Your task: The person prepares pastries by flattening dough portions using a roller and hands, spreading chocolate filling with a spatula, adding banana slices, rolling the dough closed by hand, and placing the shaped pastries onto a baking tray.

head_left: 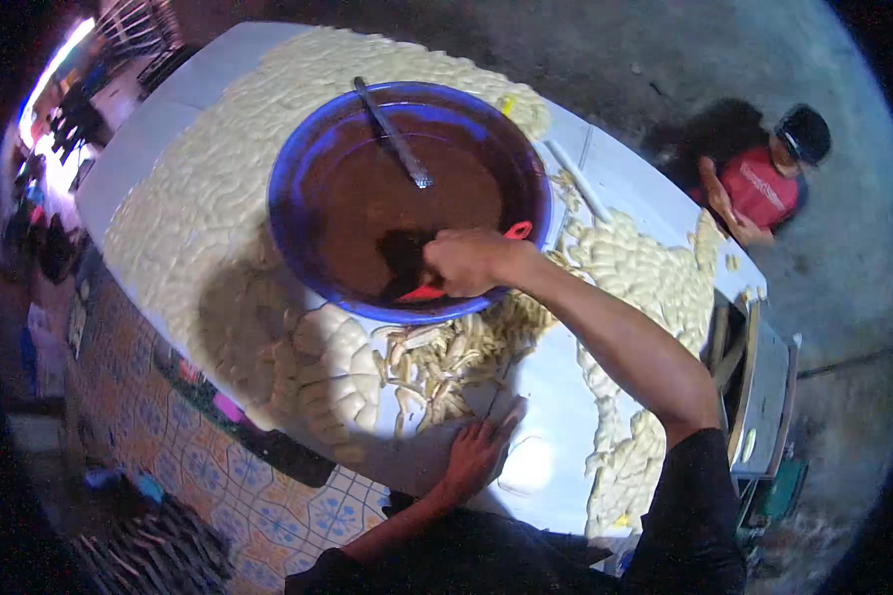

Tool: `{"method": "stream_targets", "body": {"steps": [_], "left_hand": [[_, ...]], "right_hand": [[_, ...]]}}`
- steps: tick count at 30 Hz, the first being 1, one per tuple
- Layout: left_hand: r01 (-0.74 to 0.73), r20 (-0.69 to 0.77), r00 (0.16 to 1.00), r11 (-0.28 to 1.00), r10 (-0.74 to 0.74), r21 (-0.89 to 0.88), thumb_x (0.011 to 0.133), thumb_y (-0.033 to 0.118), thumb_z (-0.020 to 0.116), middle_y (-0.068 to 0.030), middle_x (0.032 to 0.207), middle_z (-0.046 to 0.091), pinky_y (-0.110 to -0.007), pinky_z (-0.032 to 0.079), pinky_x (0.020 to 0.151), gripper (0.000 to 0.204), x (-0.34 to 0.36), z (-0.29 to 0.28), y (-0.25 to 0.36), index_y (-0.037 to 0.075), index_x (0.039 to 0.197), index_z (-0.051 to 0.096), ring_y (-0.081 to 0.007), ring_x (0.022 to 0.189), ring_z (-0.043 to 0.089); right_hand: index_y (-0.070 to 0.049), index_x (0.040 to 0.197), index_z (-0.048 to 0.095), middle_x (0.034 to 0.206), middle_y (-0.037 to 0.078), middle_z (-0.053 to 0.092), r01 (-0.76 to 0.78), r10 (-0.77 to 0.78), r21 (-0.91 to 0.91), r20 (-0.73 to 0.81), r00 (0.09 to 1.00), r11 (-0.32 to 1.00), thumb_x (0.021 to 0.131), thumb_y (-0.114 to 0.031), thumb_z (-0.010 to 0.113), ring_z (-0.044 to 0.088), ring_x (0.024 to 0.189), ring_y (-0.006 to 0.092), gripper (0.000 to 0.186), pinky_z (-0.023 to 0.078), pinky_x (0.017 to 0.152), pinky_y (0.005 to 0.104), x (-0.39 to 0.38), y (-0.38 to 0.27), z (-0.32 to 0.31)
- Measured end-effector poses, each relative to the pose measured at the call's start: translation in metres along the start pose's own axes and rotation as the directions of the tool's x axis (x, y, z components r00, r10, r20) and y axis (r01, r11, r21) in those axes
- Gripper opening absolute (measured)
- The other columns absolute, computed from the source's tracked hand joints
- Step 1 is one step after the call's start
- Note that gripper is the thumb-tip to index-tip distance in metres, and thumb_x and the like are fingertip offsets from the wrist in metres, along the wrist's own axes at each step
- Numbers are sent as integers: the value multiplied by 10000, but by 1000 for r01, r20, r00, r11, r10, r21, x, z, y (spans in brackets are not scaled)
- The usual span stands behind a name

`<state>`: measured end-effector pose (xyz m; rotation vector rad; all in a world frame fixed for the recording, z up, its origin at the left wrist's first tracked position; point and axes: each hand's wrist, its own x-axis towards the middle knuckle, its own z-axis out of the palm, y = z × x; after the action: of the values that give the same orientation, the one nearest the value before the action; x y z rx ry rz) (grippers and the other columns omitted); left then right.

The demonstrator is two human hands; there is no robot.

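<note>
Where the right hand point(469, 263) grips, the red tool point(423, 294) is hidden.

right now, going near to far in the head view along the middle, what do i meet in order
left hand → heap of loose yellowish strips → right hand closed on a red tool → long metal utensil across the basin's far rim

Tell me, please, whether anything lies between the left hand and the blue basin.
Yes: a loose heap of pale strips lies on the white tabletop between the left hand and the near rim of the blue basin. The right hand, gripping a red tool, is over the basin.
</note>
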<state>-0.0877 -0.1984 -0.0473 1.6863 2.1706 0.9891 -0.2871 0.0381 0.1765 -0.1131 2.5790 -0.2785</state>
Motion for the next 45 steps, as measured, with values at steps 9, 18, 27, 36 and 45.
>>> {"method": "stream_targets", "body": {"steps": [9,18,27,36,45], "left_hand": [[101,138,986,993,-91,-68,899,168,678,-204,1235,534,-481,475,965,618,-20,-29,-9,139,1490,499,-387,1095,563],[37,-55,997,983,-48,-181,818,52,728,-175,1068,579,-436,492,871,469,-7,-40,-1,-16,1273,639,-362,1003,581],[11,-74,997,983,-25,-181,831,31,708,-178,1085,578,-436,496,887,438,-13,-36,0,-20,1259,632,-364,1012,588],[26,-63,998,1000,-26,-7,798,114,771,-157,1142,598,-428,490,965,528,-24,-43,3,-6,1290,624,-344,1096,563],[-33,-3,999,985,34,170,779,76,722,-109,1128,607,-449,456,1003,522,-45,-41,16,79,1290,617,-316,1134,553]], "right_hand": [[-69,1112,741,999,171,705,241,-176,306,-225,958,921,788,-11,649,671,896,374,342,514,767,457,-181,-12,23],[-150,1405,561,1200,175,583,-307,708,869,-67,704,388,882,-76,702,612,1040,343,547,548,801,432,-305,-133,329],[-159,1484,446,1153,243,554,-309,560,476,-595,577,824,926,-242,645,607,971,439,598,567,690,503,-285,-147,452],[-54,1203,716,934,210,670,-396,625,804,40,779,443,919,-212,709,686,837,286,326,547,763,410,-360,-92,318],[-24,1131,734,1065,227,721,7,584,698,-604,542,716,818,-170,724,700,957,397,346,552,851,406,-194,-56,289]]}}
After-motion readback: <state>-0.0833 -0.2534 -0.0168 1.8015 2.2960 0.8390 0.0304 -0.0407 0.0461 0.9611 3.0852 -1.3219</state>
